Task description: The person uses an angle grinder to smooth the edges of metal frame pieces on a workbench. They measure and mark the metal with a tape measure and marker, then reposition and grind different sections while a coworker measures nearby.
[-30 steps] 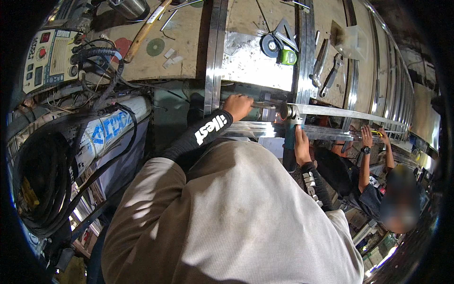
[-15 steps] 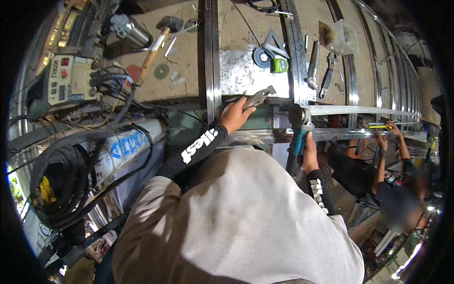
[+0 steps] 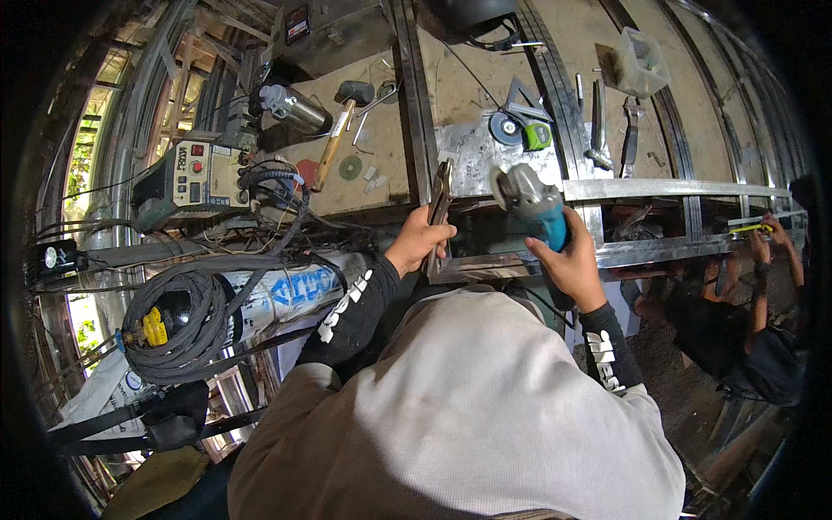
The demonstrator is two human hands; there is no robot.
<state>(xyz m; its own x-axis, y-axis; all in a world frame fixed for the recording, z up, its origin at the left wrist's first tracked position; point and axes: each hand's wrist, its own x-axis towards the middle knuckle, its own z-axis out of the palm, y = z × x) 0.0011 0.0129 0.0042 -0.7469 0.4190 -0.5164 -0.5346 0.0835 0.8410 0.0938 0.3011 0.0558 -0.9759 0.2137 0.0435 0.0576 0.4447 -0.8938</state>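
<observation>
My left hand (image 3: 417, 242) is closed around the handles of locking pliers (image 3: 442, 192), whose metal jaws point toward the far side. My right hand (image 3: 572, 263) grips a teal angle grinder (image 3: 541, 213). Its grey head is raised in front of me, near the bench's close edge, and the disc (image 3: 500, 187) at its left looks blurred. Just beyond lie a bright metal plate (image 3: 468, 149), a loose cutting disc (image 3: 504, 128), a green tape measure (image 3: 537, 135) and a triangular square (image 3: 525, 102).
A hammer (image 3: 334, 147) and a bottle (image 3: 296, 107) are at the far left, above a welding machine (image 3: 201, 178). A cable coil (image 3: 186, 325) hangs by a cylinder (image 3: 290, 290). Metal bars (image 3: 676, 188) run rightward. Another person's hands (image 3: 767, 238) hold a yellow tape at the right.
The pliers have swung upright and moved left. The grinder is lifted and turned, its head now farther from me. The view has shifted, showing more of the left side.
</observation>
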